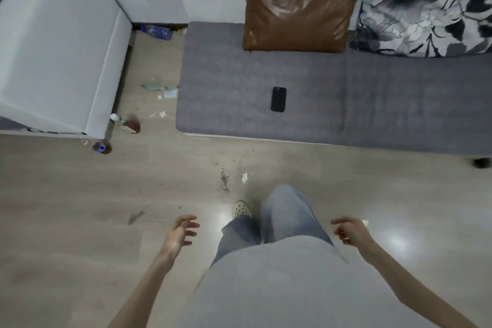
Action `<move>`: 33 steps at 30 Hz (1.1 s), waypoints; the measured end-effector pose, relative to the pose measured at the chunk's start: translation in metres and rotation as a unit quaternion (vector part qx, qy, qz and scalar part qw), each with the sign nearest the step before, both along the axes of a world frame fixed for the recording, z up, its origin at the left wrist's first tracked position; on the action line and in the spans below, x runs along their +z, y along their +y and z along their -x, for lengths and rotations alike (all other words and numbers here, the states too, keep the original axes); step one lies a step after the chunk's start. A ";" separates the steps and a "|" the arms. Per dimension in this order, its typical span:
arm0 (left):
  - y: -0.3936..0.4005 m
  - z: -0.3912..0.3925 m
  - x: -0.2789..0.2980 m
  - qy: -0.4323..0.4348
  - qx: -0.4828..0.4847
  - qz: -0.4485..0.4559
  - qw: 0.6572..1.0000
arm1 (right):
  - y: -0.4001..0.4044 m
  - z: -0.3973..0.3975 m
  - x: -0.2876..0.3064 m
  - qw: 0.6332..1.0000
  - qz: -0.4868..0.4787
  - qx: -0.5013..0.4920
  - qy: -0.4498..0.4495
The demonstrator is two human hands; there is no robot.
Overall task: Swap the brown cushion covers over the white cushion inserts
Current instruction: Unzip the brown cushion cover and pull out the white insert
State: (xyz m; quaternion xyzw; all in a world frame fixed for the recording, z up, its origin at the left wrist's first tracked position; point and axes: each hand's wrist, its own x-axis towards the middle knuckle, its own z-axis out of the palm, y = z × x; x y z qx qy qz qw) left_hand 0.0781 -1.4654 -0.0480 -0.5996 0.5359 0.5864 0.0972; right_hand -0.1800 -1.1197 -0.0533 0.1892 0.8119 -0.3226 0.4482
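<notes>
Head view: your left hand [181, 231] and right hand [348, 230] hang empty, fingers loosely apart; brown cushion [300, 2] leans upright on the sofa seat [226, 74], well ahead; approach step, I'd say; next, reach and grip it.

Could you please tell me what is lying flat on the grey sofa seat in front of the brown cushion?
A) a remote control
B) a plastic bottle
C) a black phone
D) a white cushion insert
C: a black phone lies flat on the grey sofa seat, apart from the brown cushion that leans against the backrest behind it.
</notes>
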 end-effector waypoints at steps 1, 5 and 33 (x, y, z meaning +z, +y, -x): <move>-0.021 0.022 -0.001 0.005 -0.025 0.002 1.000 | -0.003 0.002 -0.004 0.999 -0.006 -0.032 -0.010; -0.069 0.089 0.006 0.014 -0.075 0.011 0.997 | -0.019 0.009 -0.007 0.996 -0.012 -0.088 -0.019; -0.263 0.597 -0.075 0.050 -0.253 0.119 0.959 | -0.307 0.484 -0.089 0.994 0.081 -0.024 0.066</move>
